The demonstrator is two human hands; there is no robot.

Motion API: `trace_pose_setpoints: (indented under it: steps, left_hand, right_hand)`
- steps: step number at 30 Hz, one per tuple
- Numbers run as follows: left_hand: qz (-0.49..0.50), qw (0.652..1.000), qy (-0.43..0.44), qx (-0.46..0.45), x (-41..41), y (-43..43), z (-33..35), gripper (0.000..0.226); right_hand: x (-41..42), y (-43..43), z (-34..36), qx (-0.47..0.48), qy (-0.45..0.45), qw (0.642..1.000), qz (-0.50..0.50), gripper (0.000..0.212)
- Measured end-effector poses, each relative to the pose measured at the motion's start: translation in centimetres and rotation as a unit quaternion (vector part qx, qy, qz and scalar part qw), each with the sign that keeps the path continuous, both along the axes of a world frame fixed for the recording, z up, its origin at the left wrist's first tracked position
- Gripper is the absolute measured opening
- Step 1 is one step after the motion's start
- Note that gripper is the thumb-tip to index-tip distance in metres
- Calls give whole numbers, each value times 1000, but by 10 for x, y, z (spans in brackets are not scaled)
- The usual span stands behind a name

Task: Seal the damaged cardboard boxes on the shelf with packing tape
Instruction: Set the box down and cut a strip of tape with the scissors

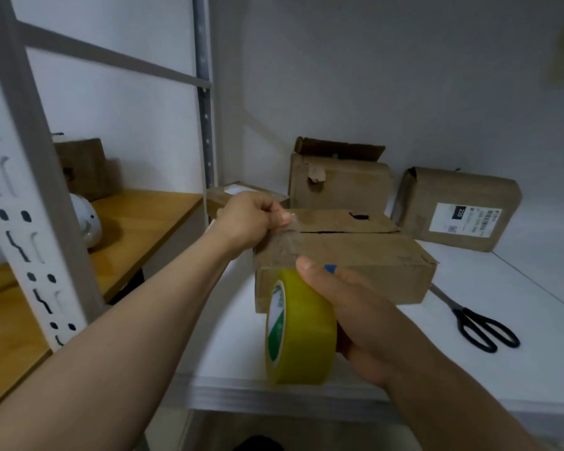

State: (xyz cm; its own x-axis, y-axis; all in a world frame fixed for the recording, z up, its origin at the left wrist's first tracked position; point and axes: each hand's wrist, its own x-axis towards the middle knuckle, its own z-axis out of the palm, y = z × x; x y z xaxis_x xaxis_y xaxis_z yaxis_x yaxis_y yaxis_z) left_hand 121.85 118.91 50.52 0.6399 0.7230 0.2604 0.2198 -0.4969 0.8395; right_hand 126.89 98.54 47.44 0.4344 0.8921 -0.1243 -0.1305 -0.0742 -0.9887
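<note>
The near box (355, 255) sits on the white shelf (469, 369) just beyond both hands, its top seam gaping. The left hand (248, 222) pinches the free tape end (280, 245) between thumb and curled fingers over the box's left edge; the right hand (355, 307) grips the yellow tape roll (302, 327), thumb on top, fingers wrapped behind. Advised: keep the strip taut and untwisted, anchor it on the left face, then run it right along the seam; scissors (479, 323) lie near right.
</note>
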Motion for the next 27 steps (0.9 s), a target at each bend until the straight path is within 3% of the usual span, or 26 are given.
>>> trace_pose_setpoints:
  steps: [5,9,15,24,27]
  left_hand:
    - [15,999,25,14,4,4,4,15]
    - [1,999,36,-12,2,-1,4,13]
    - [12,999,33,-12,2,1,4,14]
    - [17,999,40,-4,7,4,2,13]
    - [20,999,41,-1,9,7,-2,13]
  right_hand:
    - [0,-2,-8,-16,-20,1000,-2,50]
    - [-1,-3,-11,-31,-20,999,-13,60]
    - [-3,-2,-9,-30,-11,999,-21,42]
    - [4,3,-13,-27,9,1000,-10,39]
    - [6,4,-14,-24,7,1000,0,47]
